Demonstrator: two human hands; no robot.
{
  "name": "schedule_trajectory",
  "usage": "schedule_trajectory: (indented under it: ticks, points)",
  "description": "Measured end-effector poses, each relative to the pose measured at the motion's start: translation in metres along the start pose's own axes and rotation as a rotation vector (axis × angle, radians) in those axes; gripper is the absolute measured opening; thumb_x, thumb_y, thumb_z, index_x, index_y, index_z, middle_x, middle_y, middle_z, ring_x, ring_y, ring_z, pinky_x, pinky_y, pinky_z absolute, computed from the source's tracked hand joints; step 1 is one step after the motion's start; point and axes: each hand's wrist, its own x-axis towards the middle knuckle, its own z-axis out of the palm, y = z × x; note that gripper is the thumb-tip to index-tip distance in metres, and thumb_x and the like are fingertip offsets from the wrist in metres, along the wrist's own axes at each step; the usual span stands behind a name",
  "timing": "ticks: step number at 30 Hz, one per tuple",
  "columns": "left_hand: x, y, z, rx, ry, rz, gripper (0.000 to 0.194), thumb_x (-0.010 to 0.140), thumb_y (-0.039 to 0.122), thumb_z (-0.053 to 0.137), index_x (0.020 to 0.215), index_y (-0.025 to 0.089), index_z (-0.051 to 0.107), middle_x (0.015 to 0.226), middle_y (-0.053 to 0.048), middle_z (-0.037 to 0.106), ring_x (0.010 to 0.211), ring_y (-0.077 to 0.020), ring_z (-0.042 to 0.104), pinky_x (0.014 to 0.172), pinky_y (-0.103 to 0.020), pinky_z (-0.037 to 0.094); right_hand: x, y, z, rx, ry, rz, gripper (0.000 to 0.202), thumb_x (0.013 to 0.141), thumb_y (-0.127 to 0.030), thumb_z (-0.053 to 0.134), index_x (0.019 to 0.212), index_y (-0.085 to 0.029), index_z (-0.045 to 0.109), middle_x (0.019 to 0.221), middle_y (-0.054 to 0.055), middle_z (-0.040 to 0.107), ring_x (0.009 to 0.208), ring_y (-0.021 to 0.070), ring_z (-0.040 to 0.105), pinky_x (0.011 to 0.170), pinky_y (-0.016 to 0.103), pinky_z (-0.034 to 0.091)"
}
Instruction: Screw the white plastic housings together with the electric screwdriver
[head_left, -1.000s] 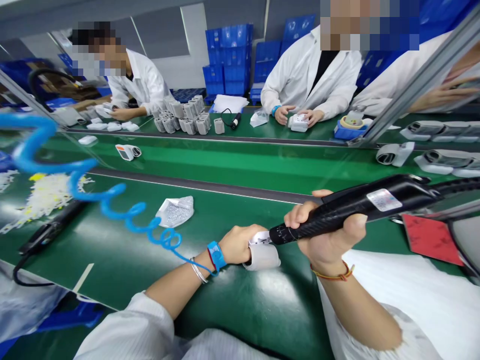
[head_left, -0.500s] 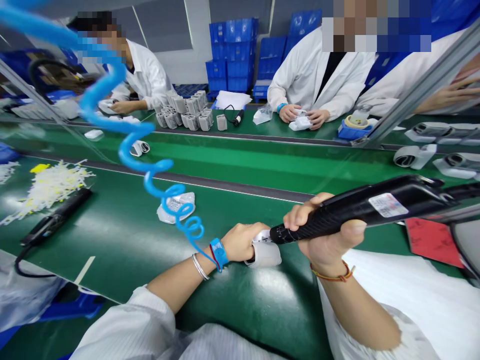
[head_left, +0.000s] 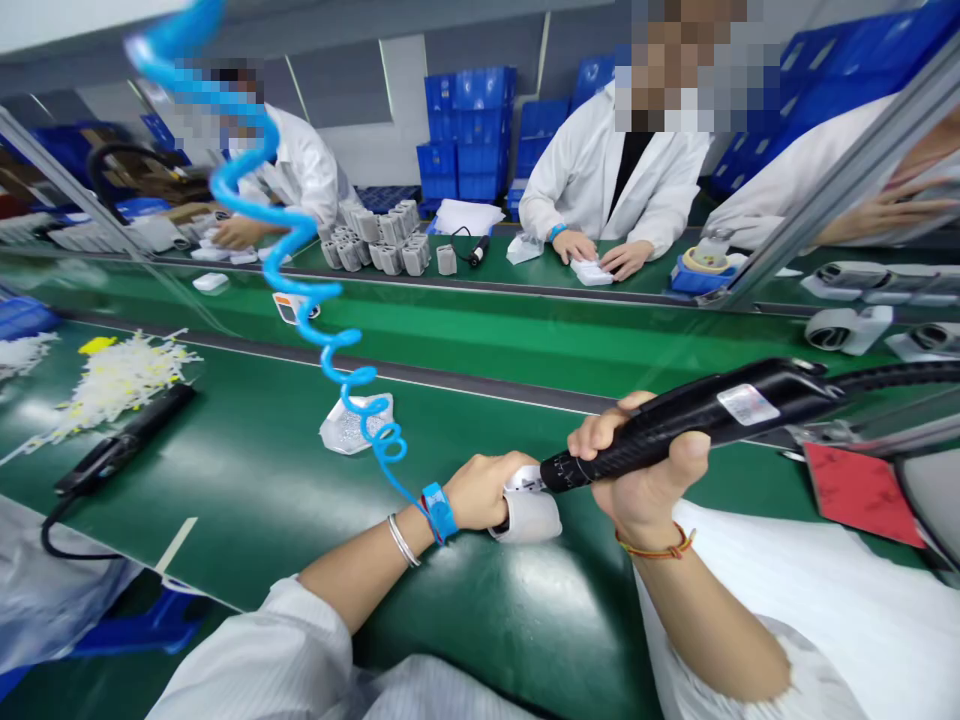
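My right hand (head_left: 637,470) is wrapped around a black electric screwdriver (head_left: 697,420), tilted with its cable end up to the right. Its nose meets a small white device with a rolled pale grey cuff (head_left: 534,518), which looks like a wrist blood pressure monitor. From the left, my left hand (head_left: 484,490) grips that monitor low over the green table (head_left: 285,520). The bit's tip and most of my left fingertips are hidden. A blue wrist strap (head_left: 439,512) with a coiled blue cord (head_left: 349,375) is on my left wrist.
Beyond the strap lies a small clear bag (head_left: 356,425). Another black screwdriver (head_left: 127,440) and a pile of white and yellow strips (head_left: 139,380) are at left. A white sheet (head_left: 810,600) and red pad (head_left: 862,490) lie right. Co-workers sit across the green belt (head_left: 465,345).
My view has shifted slightly. Both hands keep their hold on the monitor and the screwdriver, whose rear end has dipped a little. Across the belt, a co-worker's hands have spread and lowered over a white item.
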Motion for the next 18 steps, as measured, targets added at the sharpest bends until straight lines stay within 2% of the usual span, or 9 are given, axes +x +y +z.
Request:
schedule_trajectory:
  ticks: [3,5,9,12,14,16,18]
  points:
    - [0.001,-0.002,0.000,0.009,-0.007,-0.012,0.038,0.077,0.023,0.053,0.115,0.023,0.050,0.101,-0.001,0.065,0.087,-0.0164,0.063,0.070,-0.023,0.043,0.004,-0.001,-0.003,-0.004,0.077,0.030,0.051,0.068,-0.069,0.053,0.087,-0.022,0.051,0.050,-0.004,0.049,0.041,0.0130,0.043,0.043,0.027,0.040]
    - [0.002,-0.010,-0.001,-0.001,0.006,-0.021,0.038,0.078,0.027,0.054,0.115,0.023,0.050,0.103,-0.001,0.065,0.088,-0.0163,0.062,0.072,-0.023,0.044,0.011,-0.003,-0.011,0.024,0.203,0.062,0.052,0.067,-0.069,0.050,0.086,-0.022,0.051,0.050,-0.003,0.047,0.043,0.0130,0.043,0.043,0.027,0.040]
    - [0.004,-0.041,-0.008,0.045,0.151,-0.128,0.024,0.077,0.031,0.057,0.098,0.020,0.059,0.088,-0.002,0.066,0.081,-0.0166,0.061,0.071,-0.025,0.044,0.032,-0.001,-0.047,0.160,0.554,0.183,0.047,0.077,-0.064,0.034,0.080,-0.019,0.050,0.053,-0.003,0.044,0.046,0.0116,0.044,0.047,0.027,0.043]
    - [0.008,-0.066,-0.017,0.047,0.287,-0.211,0.011,0.073,0.026,0.060,0.078,0.016,0.061,0.079,-0.004,0.064,0.081,-0.0189,0.059,0.075,-0.029,0.044,0.042,0.014,-0.081,0.212,0.746,0.324,0.045,0.081,-0.060,0.029,0.075,-0.019,0.045,0.054,-0.003,0.042,0.046,0.0106,0.044,0.046,0.026,0.044]
    - [0.013,-0.080,-0.023,-0.193,0.338,-0.303,0.008,0.071,0.022,0.061,0.076,0.015,0.060,0.073,-0.002,0.063,0.074,-0.0163,0.059,0.071,-0.027,0.046,0.044,0.030,-0.097,0.211,0.825,0.445,0.043,0.082,-0.059,0.031,0.073,-0.019,0.041,0.054,-0.004,0.041,0.044,0.0099,0.044,0.045,0.025,0.043]
    - [0.021,-0.092,-0.026,-0.498,0.343,-0.411,0.012,0.070,0.020,0.061,0.081,0.015,0.059,0.060,0.002,0.060,0.055,-0.0116,0.056,0.059,-0.024,0.046,0.043,0.045,-0.106,0.216,0.826,0.517,0.040,0.084,-0.057,0.033,0.073,-0.019,0.040,0.055,-0.004,0.041,0.044,0.0102,0.045,0.046,0.026,0.044]
    - [0.033,-0.100,-0.027,-0.685,0.326,-0.480,0.015,0.071,0.021,0.062,0.083,0.013,0.058,0.046,0.006,0.052,0.038,-0.0082,0.047,0.046,-0.020,0.042,0.041,0.055,-0.108,0.219,0.793,0.541,0.040,0.084,-0.057,0.036,0.075,-0.019,0.041,0.057,-0.003,0.043,0.047,0.0110,0.047,0.048,0.027,0.046]
